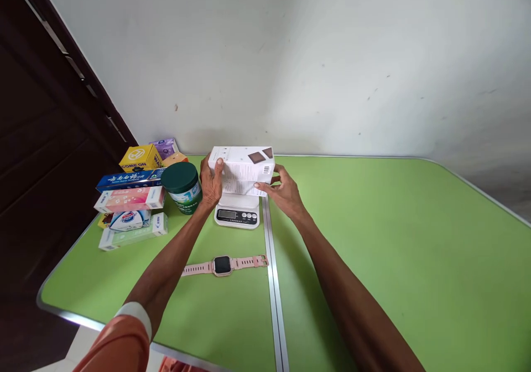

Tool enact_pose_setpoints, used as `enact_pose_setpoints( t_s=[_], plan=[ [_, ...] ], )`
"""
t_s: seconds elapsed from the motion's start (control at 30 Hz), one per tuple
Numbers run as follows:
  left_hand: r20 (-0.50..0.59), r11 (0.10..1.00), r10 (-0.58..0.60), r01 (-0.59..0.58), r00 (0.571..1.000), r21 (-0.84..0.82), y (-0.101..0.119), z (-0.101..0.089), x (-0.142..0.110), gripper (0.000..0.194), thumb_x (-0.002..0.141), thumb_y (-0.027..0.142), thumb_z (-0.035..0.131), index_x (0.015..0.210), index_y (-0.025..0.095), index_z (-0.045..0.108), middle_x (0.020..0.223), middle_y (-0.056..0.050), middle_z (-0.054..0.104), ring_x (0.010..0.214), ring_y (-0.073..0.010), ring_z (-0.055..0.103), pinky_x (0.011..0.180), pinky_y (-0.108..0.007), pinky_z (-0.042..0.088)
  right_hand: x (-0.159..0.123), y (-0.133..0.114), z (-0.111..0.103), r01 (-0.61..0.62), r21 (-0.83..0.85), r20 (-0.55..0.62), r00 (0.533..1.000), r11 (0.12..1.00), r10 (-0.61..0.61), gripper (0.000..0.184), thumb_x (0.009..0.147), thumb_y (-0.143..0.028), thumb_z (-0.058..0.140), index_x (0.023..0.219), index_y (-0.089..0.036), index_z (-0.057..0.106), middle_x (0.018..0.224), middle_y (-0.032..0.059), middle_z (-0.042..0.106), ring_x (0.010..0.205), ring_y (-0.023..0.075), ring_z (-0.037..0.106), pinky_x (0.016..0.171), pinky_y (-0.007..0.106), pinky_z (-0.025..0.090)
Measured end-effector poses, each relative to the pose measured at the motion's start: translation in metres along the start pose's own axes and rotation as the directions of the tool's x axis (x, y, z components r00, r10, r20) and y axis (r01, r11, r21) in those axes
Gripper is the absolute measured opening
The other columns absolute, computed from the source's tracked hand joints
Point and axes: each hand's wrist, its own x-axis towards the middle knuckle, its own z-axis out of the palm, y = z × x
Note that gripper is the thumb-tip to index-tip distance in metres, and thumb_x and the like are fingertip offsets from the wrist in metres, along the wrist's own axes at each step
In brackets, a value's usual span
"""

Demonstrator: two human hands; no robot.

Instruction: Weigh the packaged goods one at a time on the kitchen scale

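Both my hands grip a white printed box (240, 170) by its two ends, above a white digital scale (237, 216). My left hand (212, 181) has its thumb across the box's near face at the left end. At the right end, my right hand (285, 192) pinches the lower corner, thumb in front and fingers behind. The box covers the rear of the scale's platform; whether the two touch, I cannot tell. Just left of my left hand stands a tub with a dark green lid (181, 187). A pink-strapped smartwatch (222, 265) lies in front of the scale.
Several cartons are piled at the left, among them a yellow box (141, 157), a blue toothpaste box (129, 179) and a pink box (129, 199). A metal seam (274, 283) splits the green table (373, 250). The wall (332, 73) borders its back edge.
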Motion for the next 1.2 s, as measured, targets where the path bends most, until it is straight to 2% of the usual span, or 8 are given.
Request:
enact_pose_setpoints(
  t_s=[0.1, 0.17, 0.27, 0.4, 0.63, 0.87, 1.03, 1.2],
  plan=[
    [0.030, 1.000, -0.004, 0.005, 1.000, -0.012, -0.001, 0.000, -0.005, 0.094, 0.102, 0.096, 0.043, 0.152, 0.021, 0.069, 0.156, -0.020, 0.071, 0.153, -0.0382, 0.063, 0.135, -0.053, 0.044, -0.003, 0.007, 0.003, -0.014, 0.014, 0.005, 1.000, 1.000, 0.013, 0.094, 0.076, -0.071, 0.093, 0.155, -0.029, 0.064, 0.157, 0.0160, 0.069, 0.116, 0.0360, 0.073, 0.090, 0.059, 0.073],
    [0.077, 1.000, -0.007, 0.010, 0.997, -0.028, -0.003, -0.003, -0.014, 0.091, 0.104, 0.094, 0.043, 0.155, 0.022, 0.066, 0.159, -0.020, 0.068, 0.158, -0.0376, 0.059, 0.138, -0.053, 0.041, -0.010, 0.016, 0.007, -0.024, 0.039, -0.012, 1.000, 0.999, 0.024, 0.099, 0.078, -0.074, 0.092, 0.160, -0.029, 0.060, 0.164, 0.0180, 0.063, 0.132, 0.0407, 0.070, 0.101, 0.065, 0.070],
    [0.148, 0.999, -0.041, 0.042, 0.988, -0.009, -0.014, -0.011, -0.033, 0.095, 0.102, 0.096, 0.043, 0.156, 0.021, 0.065, 0.162, -0.021, 0.066, 0.166, -0.0387, 0.050, 0.142, -0.055, 0.034, -0.023, 0.031, 0.015, -0.064, 0.090, -0.056, 0.996, 0.994, 0.070, 0.112, 0.078, -0.081, 0.091, 0.169, -0.030, 0.052, 0.173, 0.0200, 0.055, 0.152, 0.0442, 0.061, 0.122, 0.072, 0.058],
    [0.205, 0.986, -0.166, 0.157, 0.965, 0.061, -0.034, -0.018, -0.050, 0.110, 0.093, 0.107, 0.040, 0.155, 0.019, 0.065, 0.164, -0.025, 0.063, 0.165, -0.0427, 0.050, 0.143, -0.061, 0.030, -0.034, 0.044, 0.020, -0.113, 0.128, -0.075, 0.990, 0.985, 0.123, 0.119, 0.079, -0.087, 0.088, 0.173, -0.026, 0.047, 0.176, 0.0240, 0.051, 0.158, 0.0441, 0.058, 0.133, 0.073, 0.047],
    [0.244, 0.977, -0.206, 0.213, 0.948, -0.004, -0.040, -0.013, -0.052, 0.100, 0.098, 0.101, 0.040, 0.157, 0.024, 0.063, 0.165, -0.020, 0.064, 0.171, -0.0376, 0.046, 0.146, -0.056, 0.030, -0.037, 0.039, 0.020, -0.063, 0.169, -0.059, 0.996, 0.984, 0.074, 0.105, 0.085, -0.086, 0.084, 0.166, -0.026, 0.056, 0.168, 0.0214, 0.061, 0.153, 0.0413, 0.063, 0.131, 0.072, 0.049],
    [0.260, 0.971, -0.230, 0.240, 0.938, -0.004, -0.037, 0.001, -0.061, 0.104, 0.095, 0.103, 0.043, 0.156, 0.022, 0.064, 0.166, -0.022, 0.064, 0.164, -0.0430, 0.053, 0.141, -0.061, 0.037, -0.039, 0.041, 0.019, -0.062, 0.167, -0.101, 0.992, 0.984, 0.079, 0.089, 0.088, -0.083, 0.082, 0.156, -0.030, 0.065, 0.161, 0.0179, 0.065, 0.146, 0.0404, 0.067, 0.122, 0.071, 0.058],
    [0.272, 0.971, -0.229, 0.241, 0.935, -0.010, -0.035, 0.004, -0.063, 0.101, 0.098, 0.100, 0.043, 0.157, 0.021, 0.062, 0.167, -0.023, 0.062, 0.166, -0.0421, 0.051, 0.141, -0.059, 0.037, -0.040, 0.041, 0.015, -0.062, 0.182, -0.131, 0.988, 0.981, 0.086, 0.084, 0.087, -0.081, 0.084, 0.150, -0.028, 0.067, 0.157, 0.0178, 0.068, 0.144, 0.0392, 0.067, 0.124, 0.071, 0.056],
    [0.273, 0.978, -0.192, 0.207, 0.943, -0.028, -0.036, 0.000, -0.057, 0.105, 0.096, 0.102, 0.044, 0.157, 0.019, 0.062, 0.166, -0.025, 0.062, 0.163, -0.0433, 0.053, 0.142, -0.062, 0.036, -0.037, 0.041, 0.015, -0.064, 0.179, -0.128, 0.988, 0.982, 0.088, 0.088, 0.086, -0.083, 0.083, 0.154, -0.030, 0.064, 0.160, 0.0168, 0.065, 0.147, 0.0386, 0.065, 0.123, 0.069, 0.057]
  ],
)
